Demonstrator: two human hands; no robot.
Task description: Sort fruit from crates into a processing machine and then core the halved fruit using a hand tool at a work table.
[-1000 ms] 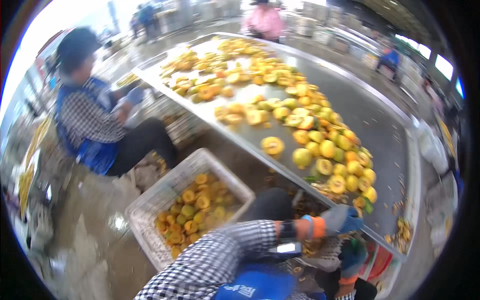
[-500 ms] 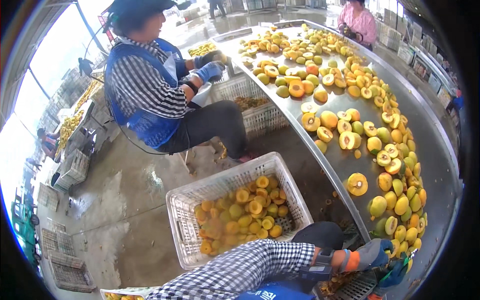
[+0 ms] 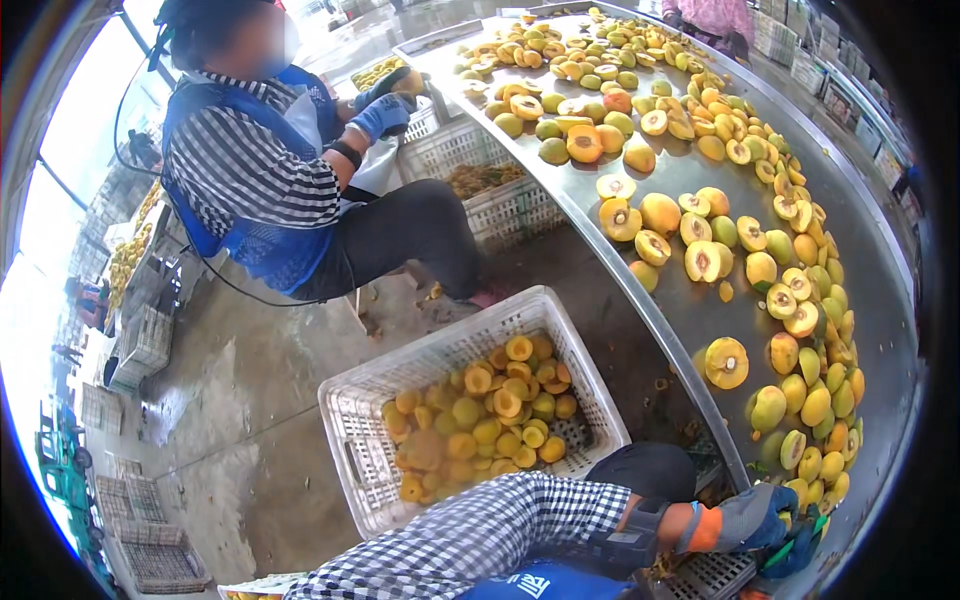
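My left hand [image 3: 752,518], in a grey and blue glove with an orange cuff, is closed at the near edge of the metal table [image 3: 690,300]. A bit of yellow peach [image 3: 786,519] shows at its fingertips, mostly hidden. Right beside it, my right hand [image 3: 793,556] in a dark teal glove is closed round a slim green-handled tool [image 3: 803,543], whose working end I cannot make out. Whole and halved yellow peaches [image 3: 815,405] lie heaped just beyond both hands. A white plastic crate [image 3: 345,385] of peach halves [image 3: 490,420] stands to the left, beyond my checkered left sleeve.
A co-worker in a blue vest [image 3: 270,250] sits at the far left, gloved hands at the table's edge. Under that edge is a crate [image 3: 510,215] with brownish scraps. A person in pink [image 3: 715,20] is at the far side. Stacked crates [image 3: 150,545] stand on the wet floor.
The view has shifted slightly. My two hands stay close together at the table edge, the left a little lower. The co-worker's hands have risen, with a peach now visible in them.
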